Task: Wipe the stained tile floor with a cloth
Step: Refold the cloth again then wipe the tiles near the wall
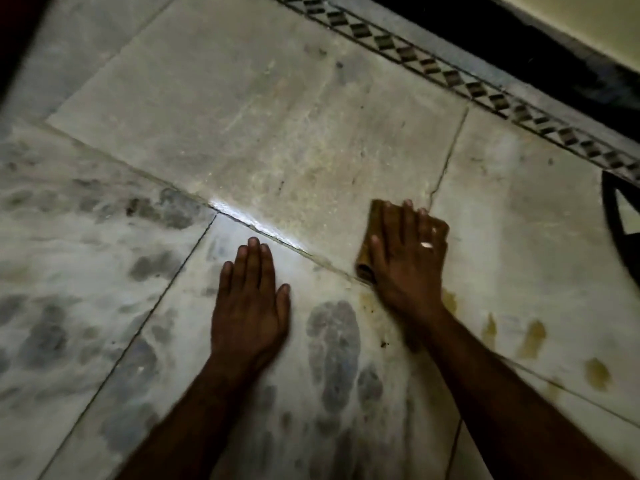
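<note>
Pale marble floor tiles [277, 116] fill the dim view, cut by thin dark joints and mottled with grey blotches [334, 348] across the nearer and left-hand slabs. One bright glare [242, 216] lies along the joint just beyond the fingertips of the left hand. Along the far right edge runs a patterned border strip [453, 77] of dark and light diamonds, with a black band [519, 36] behind it and a cream wall [588, 15] above that. Part of a dark round object [620, 220] shows at the right margin; what it is cannot be told.

The left hand [251, 306] lies flat on the floor, palm down, fingers straight and close together, holding nothing.

The right hand [408, 254] is laid palm down over a brown-yellow cloth [365, 266], fingers stretched out on top of it and pressing it to the tile rather than curling round it. The cloth sits on the floor just past the diagonal joint, showing only along the thumb side of the hand, where its edge looks rolled. A pale ring [426, 244] glints on one finger. This hand is slightly blurred.

Yellow-brown stains [530, 339] spot the tile beside the right forearm, near the wrist and further towards the lower right, apart from the cloth.
</note>
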Tool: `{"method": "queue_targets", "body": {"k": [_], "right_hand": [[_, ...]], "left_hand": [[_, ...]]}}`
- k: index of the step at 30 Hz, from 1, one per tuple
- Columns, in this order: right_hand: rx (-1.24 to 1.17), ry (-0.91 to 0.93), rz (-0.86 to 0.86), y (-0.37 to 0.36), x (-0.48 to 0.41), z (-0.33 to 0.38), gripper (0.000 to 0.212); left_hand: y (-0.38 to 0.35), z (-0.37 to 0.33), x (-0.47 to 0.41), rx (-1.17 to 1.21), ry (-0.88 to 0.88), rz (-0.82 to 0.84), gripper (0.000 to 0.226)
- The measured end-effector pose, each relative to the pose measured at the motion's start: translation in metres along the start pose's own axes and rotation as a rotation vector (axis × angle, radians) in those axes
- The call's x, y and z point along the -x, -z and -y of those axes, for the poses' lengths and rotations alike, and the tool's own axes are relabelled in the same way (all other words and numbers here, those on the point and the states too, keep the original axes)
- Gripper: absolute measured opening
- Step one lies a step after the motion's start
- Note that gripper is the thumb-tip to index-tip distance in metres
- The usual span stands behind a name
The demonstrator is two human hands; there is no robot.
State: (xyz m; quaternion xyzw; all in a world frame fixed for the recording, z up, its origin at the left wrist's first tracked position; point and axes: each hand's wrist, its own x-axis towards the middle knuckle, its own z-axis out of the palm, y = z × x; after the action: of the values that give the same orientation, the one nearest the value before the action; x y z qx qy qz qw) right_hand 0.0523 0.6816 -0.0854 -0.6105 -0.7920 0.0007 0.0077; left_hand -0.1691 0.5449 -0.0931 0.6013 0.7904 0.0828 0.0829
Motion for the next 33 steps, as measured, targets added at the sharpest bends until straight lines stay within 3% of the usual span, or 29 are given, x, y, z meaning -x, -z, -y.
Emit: {"method": "queue_targets", "body": {"k": [6, 12, 16, 19, 22, 29, 33], "right_hand": [[0.007, -0.089, 0.055, 0.006, 0.123, 0.02, 0.066], [-0.109, 0.258, 0.03, 0.004, 0.088, 0.093, 0.067], [-0.103, 0.211, 0.001, -0.003, 0.018, 0.069, 0.065], [-0.051, 0.063, -0.072, -0.003, -0.015, 0.02, 0.061], [0.023, -0.05, -0.034, 0.002, -0.013, -0.036, 0.059], [-0.015, -0.212, 0.05, 0.005, 0.116, -0.079, 0.064], [-0.002, -0.044, 0.072, 0.012, 0.205, -0.021, 0.068]], "left_hand": [[-0.005, -0.006, -0.003, -0.043, 0.006, -0.039, 0.068], [-0.007, 0.012, 0.0, -0.073, -0.003, -0.098, 0.067], [-0.009, 0.001, -0.002, -0.042, -0.024, -0.077, 0.067], [-0.007, -0.001, -0.003, -0.043, -0.029, -0.026, 0.067], [-0.006, -0.004, -0.003, -0.036, -0.046, 0.0, 0.067], [-0.006, -0.005, 0.002, -0.035, -0.116, -0.002, 0.067], [-0.008, -0.006, 0.004, -0.05, -0.155, -0.031, 0.065]]}}
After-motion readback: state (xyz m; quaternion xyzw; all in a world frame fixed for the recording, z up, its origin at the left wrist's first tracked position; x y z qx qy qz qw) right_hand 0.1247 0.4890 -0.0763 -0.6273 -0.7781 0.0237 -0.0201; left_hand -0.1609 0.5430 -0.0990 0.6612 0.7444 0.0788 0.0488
